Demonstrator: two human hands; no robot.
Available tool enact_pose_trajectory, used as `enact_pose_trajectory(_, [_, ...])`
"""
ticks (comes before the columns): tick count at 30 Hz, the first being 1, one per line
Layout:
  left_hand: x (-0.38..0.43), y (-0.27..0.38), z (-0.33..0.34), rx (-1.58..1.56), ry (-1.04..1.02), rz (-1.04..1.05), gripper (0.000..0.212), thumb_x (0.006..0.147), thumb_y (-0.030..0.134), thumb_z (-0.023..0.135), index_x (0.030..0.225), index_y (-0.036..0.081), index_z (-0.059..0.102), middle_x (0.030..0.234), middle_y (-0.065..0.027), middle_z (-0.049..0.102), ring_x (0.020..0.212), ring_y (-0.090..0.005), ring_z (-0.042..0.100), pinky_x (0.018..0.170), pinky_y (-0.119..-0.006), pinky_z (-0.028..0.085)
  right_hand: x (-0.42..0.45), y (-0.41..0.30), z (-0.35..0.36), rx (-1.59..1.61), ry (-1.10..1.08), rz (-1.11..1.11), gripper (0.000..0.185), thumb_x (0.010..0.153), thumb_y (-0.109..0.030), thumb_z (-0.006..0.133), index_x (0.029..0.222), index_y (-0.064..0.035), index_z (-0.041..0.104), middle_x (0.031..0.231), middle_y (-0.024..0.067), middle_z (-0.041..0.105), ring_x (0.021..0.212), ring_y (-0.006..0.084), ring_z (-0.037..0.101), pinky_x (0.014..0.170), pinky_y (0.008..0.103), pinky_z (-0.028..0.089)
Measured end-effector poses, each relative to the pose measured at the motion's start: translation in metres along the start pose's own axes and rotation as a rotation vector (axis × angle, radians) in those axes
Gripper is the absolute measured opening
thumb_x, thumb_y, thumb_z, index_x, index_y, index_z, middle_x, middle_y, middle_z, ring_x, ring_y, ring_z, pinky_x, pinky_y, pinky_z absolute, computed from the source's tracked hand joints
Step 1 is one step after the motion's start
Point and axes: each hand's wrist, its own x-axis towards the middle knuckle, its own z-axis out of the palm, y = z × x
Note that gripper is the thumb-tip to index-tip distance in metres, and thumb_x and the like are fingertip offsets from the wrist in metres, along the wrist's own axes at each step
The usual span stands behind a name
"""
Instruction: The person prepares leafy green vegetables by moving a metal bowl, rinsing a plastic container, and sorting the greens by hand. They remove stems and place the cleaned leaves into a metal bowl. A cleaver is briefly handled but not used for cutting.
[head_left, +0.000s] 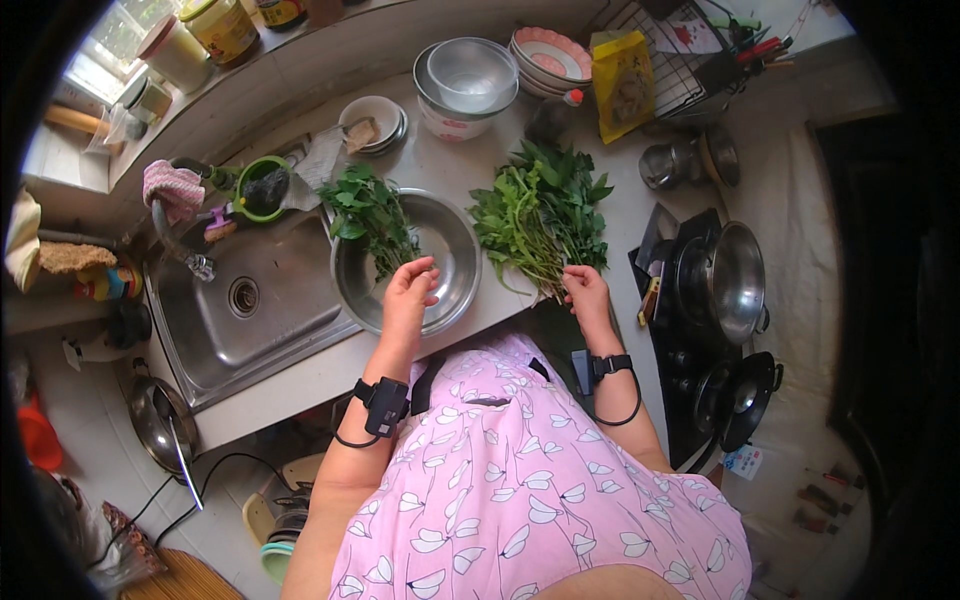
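A stainless steel basin stands at the counter edge. Inside it, a bunch of leafy greens leans over the left rim. My left hand is over the basin by the stem ends, fingers loosely curled and apart, with nothing visible in them. On the counter to the right lies a larger pile of leafy greens, its stems towards me. My right hand has its thumb and fingertips pinched together at those stem ends; how many stems it holds is hidden.
Left of the basin is a steel sink with a faucet and green strainer. Stacked bowls and a yellow bag stand behind. At right, a cleaver lies beside a stove holding a steel pan.
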Motion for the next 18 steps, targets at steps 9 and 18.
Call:
enact_pose_trajectory(9, [-0.009, -0.001, -0.005, -0.027, -0.012, -0.022, 0.029, 0.093, 0.018, 0.054, 0.119, 0.007, 0.059, 0.107, -0.0036, 0.064, 0.090, -0.0093, 0.058, 0.073, -0.024, 0.049, -0.007, -0.007, 0.005, 0.006, 0.014, -0.019, 0.019, 0.088, -0.018, 0.063, 0.104, -0.0081, 0.064, 0.075, -0.0032, 0.059, 0.055, 0.0043, 0.051, 0.043, 0.0188, 0.037])
enact_pose_trajectory(18, [-0.018, -0.004, -0.006, -0.047, -0.058, -0.066, 0.029, 0.093, 0.017, 0.054, 0.118, 0.006, 0.059, 0.105, -0.0039, 0.065, 0.090, -0.0103, 0.059, 0.073, -0.024, 0.049, -0.017, -0.013, 0.007, 0.011, 0.051, -0.033, 0.020, 0.086, -0.017, 0.065, 0.102, -0.0056, 0.065, 0.075, -0.0011, 0.061, 0.055, 0.0054, 0.052, 0.044, 0.0200, 0.039])
